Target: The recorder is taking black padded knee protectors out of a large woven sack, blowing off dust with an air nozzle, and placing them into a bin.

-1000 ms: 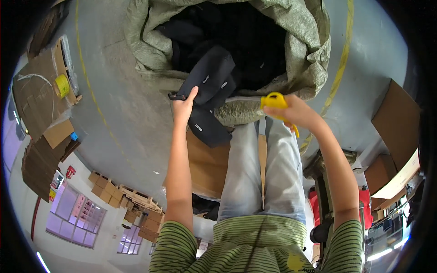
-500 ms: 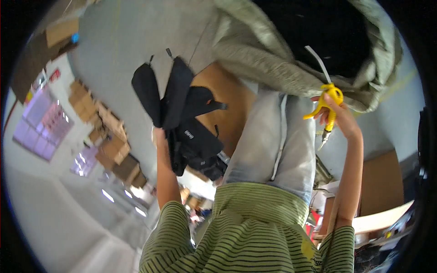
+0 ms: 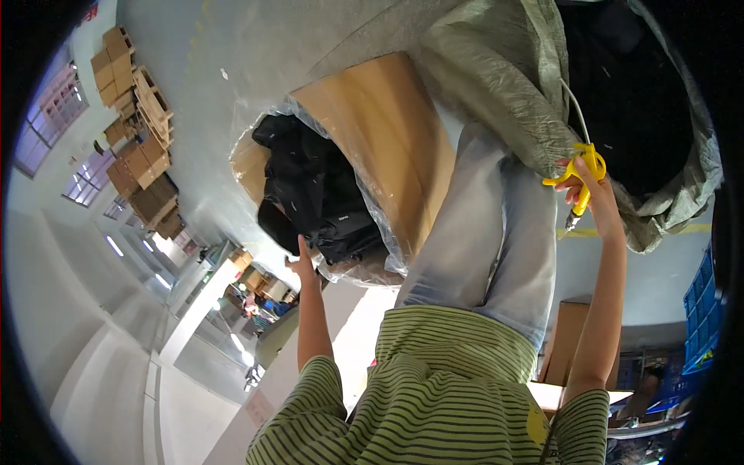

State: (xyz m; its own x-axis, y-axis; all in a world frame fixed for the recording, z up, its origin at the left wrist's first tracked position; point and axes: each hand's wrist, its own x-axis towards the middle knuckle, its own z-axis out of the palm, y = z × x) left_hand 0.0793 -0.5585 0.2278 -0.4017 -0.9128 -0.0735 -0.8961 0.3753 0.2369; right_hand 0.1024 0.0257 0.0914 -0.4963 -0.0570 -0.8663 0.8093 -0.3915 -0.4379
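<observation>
My left hand (image 3: 304, 263) is held out at the near edge of a plastic-lined cardboard box (image 3: 380, 124). Its thumb and index finger are apart, and nothing shows in its grasp. Just beyond the fingertips, a dark fabric piece (image 3: 277, 225) lies at the box's left edge. More black fabric items (image 3: 322, 186) with small pale marks fill the box in a heap. In my right hand (image 3: 590, 182) is a yellow air blow gun (image 3: 590, 160) with a thin pale nozzle, pointing up toward a large grey-green woven sack (image 3: 496, 77). Dark contents (image 3: 628, 93) show inside the sack's open mouth.
Stacked cartons (image 3: 139, 167) and a wooden pallet (image 3: 153, 105) stand along the far left. A blue plastic crate (image 3: 701, 310) is at the right edge. Behind my right arm sits another brown carton (image 3: 567, 333). My legs (image 3: 473, 232) stand between box and sack.
The black fabric pieces have left my left hand, which has opened over the box. My view has turned, showing the box's filled opening. The blow gun stays in my right hand.
</observation>
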